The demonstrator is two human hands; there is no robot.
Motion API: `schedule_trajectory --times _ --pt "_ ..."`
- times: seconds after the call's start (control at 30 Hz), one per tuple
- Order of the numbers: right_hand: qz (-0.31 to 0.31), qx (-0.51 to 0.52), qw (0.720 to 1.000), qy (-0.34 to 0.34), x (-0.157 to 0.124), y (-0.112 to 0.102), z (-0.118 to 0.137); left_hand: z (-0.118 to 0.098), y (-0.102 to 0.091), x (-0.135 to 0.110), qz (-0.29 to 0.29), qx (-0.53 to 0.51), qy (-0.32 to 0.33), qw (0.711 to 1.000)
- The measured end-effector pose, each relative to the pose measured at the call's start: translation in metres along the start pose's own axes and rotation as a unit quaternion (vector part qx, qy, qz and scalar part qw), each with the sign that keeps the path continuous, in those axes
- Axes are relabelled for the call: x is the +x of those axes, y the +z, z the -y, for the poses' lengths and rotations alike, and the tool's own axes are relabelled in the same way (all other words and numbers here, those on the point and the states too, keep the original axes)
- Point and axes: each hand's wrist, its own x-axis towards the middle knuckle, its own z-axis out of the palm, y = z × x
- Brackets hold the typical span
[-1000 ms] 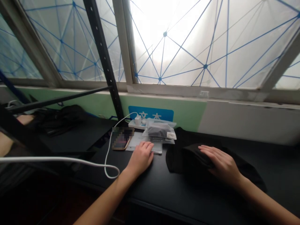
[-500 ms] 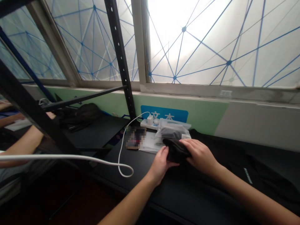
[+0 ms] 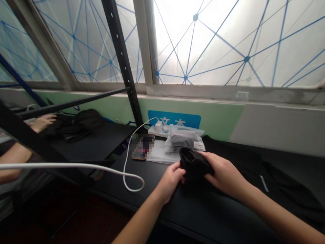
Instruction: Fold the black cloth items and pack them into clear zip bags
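A bunched piece of black cloth [image 3: 194, 164] rests on the black table [image 3: 193, 210], just in front of me. My left hand [image 3: 170, 179] grips its left underside with curled fingers. My right hand [image 3: 223, 174] wraps over its right side, fingers closed on the fabric. A larger black garment [image 3: 274, 183] with a small white mark lies spread out to the right, under my right forearm.
Behind the cloth lie clear plastic bags, one holding a dark item [image 3: 184, 139], on flat packets [image 3: 162, 154]. A phone [image 3: 142, 146], a white charger [image 3: 159, 126] and a looping white cable [image 3: 127, 173] sit left. A black rack post [image 3: 122, 61] rises there. Another person's hand [image 3: 43, 122] touches black clothes far left.
A second ago both my hands lay flat, left on a packet, right on the cloth. They have since come together and gathered the black cloth into a bundle held between them.
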Motion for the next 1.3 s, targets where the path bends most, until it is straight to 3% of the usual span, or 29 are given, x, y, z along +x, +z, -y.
schedule_trajectory --times 0.13,0.23,0.3,0.37,0.47,0.6,0.7,0.8,0.87,0.93,1.03,1.23,1.3 --pt "0.048 -0.066 0.996 0.036 -0.006 -0.025 -0.001 0.008 0.018 -0.002 0.030 -0.016 -0.064 0.997" --pt "0.088 -0.175 0.980 0.024 -0.013 -0.033 -0.006 0.017 0.031 0.001 0.005 -0.003 -0.106 0.994" --pt "0.119 -0.196 0.973 0.008 -0.021 -0.032 -0.014 0.021 0.035 0.004 -0.015 0.073 -0.117 0.990" --pt "0.133 -0.169 0.977 0.002 -0.031 -0.028 -0.025 0.021 0.036 0.006 -0.031 0.208 -0.083 0.974" --pt "0.102 -0.130 0.986 0.023 -0.045 -0.026 -0.040 0.017 0.036 0.007 -0.023 0.385 0.000 0.923" --pt "0.071 -0.142 0.987 0.035 -0.054 -0.026 -0.042 0.009 0.040 0.010 0.022 0.509 0.059 0.858" --pt "0.073 -0.167 0.983 0.034 -0.054 -0.026 -0.037 0.004 0.048 0.019 0.052 0.615 0.148 0.772" --pt "0.052 -0.159 0.984 0.060 -0.055 -0.026 -0.037 0.002 0.056 0.031 0.118 0.696 0.210 0.676" --pt "0.026 -0.136 0.986 0.088 -0.056 -0.028 -0.041 0.003 0.059 0.039 0.159 0.727 0.227 0.629" --pt "0.004 -0.117 0.987 0.110 -0.058 -0.031 -0.045 0.006 0.059 0.044 0.179 0.743 0.239 0.599" --pt "-0.003 -0.124 0.986 0.109 -0.060 -0.035 -0.049 0.011 0.056 0.050 0.196 0.743 0.247 0.591" --pt "0.012 -0.211 0.977 0.040 -0.056 -0.029 -0.048 0.020 0.060 0.058 0.200 0.698 0.261 0.636" --pt "0.009 -0.232 0.972 0.024 -0.055 -0.025 -0.049 0.023 0.063 0.061 0.208 0.691 0.266 0.639"
